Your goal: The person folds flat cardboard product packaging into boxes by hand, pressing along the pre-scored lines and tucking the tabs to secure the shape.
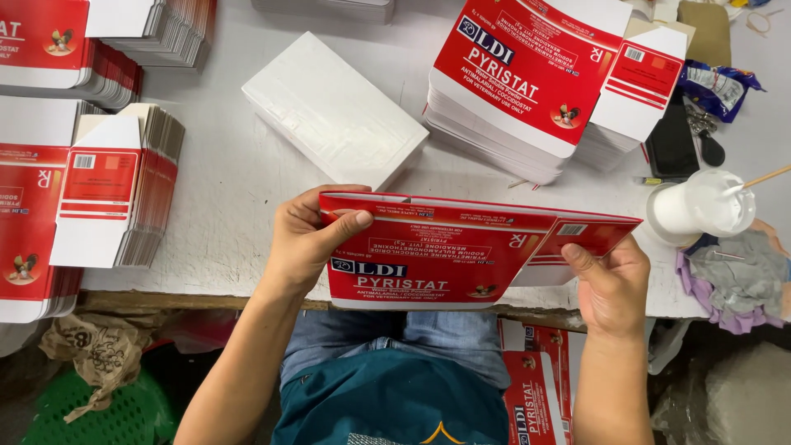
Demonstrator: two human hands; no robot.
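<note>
Centrally, one flat red-and-white carton blank (445,251), printed side up, held above the near edge of the white table (222,181) and over the person's lap.

Left hand (305,239): grip closed on the blank's left end, thumb pressed on the printed face, fingers curled behind the top edge.

Right hand (611,284): grip pinched shut on the blank's right flap, thumb on top, remaining fingers beneath and hidden.

Table stock:
- Tall stack of like blanks (515,91), beyond the held one, upper right of centre.
- White wrapped rectangular block (334,111), lying flat and askew, just beyond the left hand.
- Further stacks of blanks (115,194) at the left edge, some on edge.
- Round white tub of paste (700,210) with a thin stick (762,179) leaning in it, right of the right hand.
- Crumpled grey-and-purple rag (733,276), beside the tub.
- Black flat object (671,140), behind the tub; kind unclear.

Below the table: more red blanks (535,387) beside the person's right knee; green perforated basket (91,412) at lower left.
</note>
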